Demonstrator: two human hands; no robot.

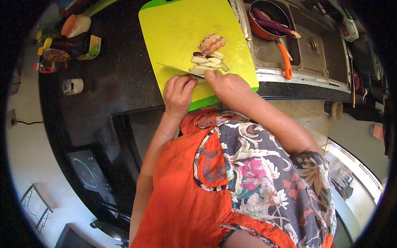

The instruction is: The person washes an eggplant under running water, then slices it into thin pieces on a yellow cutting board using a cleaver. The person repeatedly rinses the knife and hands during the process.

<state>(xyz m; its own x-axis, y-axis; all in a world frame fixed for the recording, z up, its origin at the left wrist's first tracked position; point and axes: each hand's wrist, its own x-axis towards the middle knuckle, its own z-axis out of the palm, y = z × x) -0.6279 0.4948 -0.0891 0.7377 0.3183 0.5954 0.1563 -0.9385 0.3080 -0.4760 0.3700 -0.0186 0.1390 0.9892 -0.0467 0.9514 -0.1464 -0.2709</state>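
Orange cloth with a floral-print panel (pixel 231 182) fills the lower picture, closest to the lens, and both forearms rise from it toward the yellow plastic cutting board with a green rim (pixel 182 29) on the black stone desk (pixel 115 82). At the board's near edge the left hand (pixel 178 94) is curled, its fingers together on the end of a pale, purple-skinned aubergine piece (pixel 199 78) that is mostly hidden. The right hand (pixel 228 86) has its fingers clamped on the handle of a steel-bladed knife (pixel 175 69), whose blade lies flat-angled across the board toward the left.

To slice well, I judge the left fingertips should stay tucked back from the blade, and each cut should come straight down so the slices match.

Counts: one board, one knife. Cut pale slices (pixel 209 61) lie just beyond the blade, roughly eight, though they overlap. One pinkish stack of slices (pixel 213 42) sits beyond them. In the steel sink (pixel 314 49) stands one orange pan with an orange handle (pixel 285 60) holding at least two whole purple aubergines (pixel 275 25).
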